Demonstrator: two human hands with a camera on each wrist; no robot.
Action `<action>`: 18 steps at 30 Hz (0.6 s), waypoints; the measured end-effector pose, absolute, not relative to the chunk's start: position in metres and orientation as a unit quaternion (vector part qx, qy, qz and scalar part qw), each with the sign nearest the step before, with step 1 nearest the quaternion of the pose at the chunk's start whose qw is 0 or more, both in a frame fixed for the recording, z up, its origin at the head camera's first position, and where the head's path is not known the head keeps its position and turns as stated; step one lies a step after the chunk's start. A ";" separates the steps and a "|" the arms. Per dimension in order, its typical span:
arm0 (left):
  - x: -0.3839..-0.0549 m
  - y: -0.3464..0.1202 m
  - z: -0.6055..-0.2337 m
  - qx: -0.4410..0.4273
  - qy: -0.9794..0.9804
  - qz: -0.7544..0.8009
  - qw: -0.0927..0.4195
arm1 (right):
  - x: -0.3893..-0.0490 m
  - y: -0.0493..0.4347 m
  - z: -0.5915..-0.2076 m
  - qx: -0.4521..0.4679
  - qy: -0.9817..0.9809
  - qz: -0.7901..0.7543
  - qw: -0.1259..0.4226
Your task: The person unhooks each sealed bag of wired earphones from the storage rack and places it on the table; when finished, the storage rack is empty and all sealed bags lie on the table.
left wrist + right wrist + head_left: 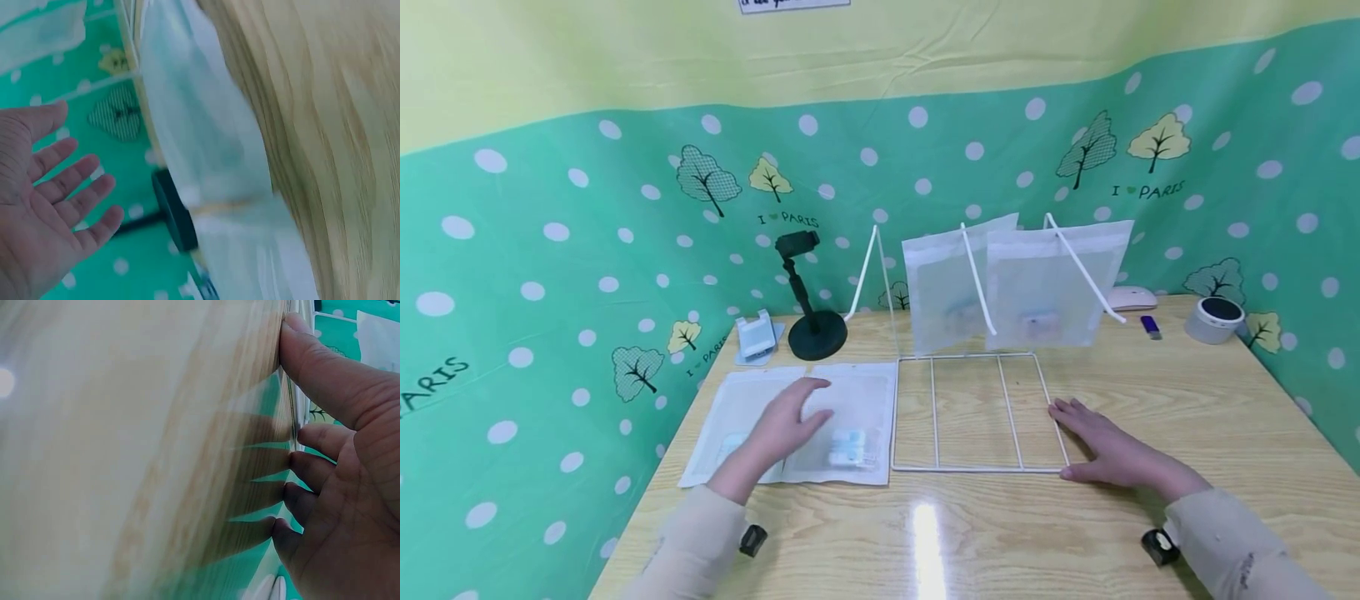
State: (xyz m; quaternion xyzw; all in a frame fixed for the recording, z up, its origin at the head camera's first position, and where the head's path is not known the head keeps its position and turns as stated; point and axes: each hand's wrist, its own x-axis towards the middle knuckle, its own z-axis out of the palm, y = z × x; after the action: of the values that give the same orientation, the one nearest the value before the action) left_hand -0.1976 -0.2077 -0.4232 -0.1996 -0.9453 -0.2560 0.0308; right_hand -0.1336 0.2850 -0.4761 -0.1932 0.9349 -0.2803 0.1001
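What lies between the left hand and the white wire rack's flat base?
In the head view, part of a flat, translucent white pouch lies on the pale wooden table between the left hand and the rack.

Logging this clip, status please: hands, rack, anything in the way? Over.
Left hand empty above two flat bags. Right hand spread at right side of rack. Two upright bags in rack. Nothing seen blocking either hand.

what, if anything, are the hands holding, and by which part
Nothing appears held: the left hand hovers open near the flat frosted bags, and the right hand rests at the white wire rack's right side, not gripping it.
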 end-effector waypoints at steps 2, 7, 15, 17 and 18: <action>-0.195 -0.192 -0.426 -0.233 -0.940 -0.247 0.015 | -0.134 0.285 -0.476 -0.198 0.934 -0.280 0.098; -0.188 -0.158 -0.436 -0.304 -0.931 -0.201 -0.031 | -0.134 0.285 -0.475 -0.200 0.933 -0.284 0.098; -0.186 -0.129 -0.453 -0.331 -0.933 -0.114 -0.090 | -0.134 0.287 -0.476 -0.198 0.931 -0.289 0.099; -0.186 -0.127 -0.456 -0.333 -0.932 -0.106 -0.093 | -0.134 0.287 -0.477 -0.199 0.931 -0.290 0.098; -0.186 -0.127 -0.457 -0.334 -0.932 -0.102 -0.094 | -0.134 0.287 -0.477 -0.199 0.931 -0.291 0.098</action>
State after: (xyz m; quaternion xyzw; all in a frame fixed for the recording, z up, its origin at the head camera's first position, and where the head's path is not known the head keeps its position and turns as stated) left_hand -0.1865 -0.1266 -0.4572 -0.3341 -0.9322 -0.1020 -0.0944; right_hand -0.1340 0.2869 -0.4772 -0.1991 0.9308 -0.2905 0.0981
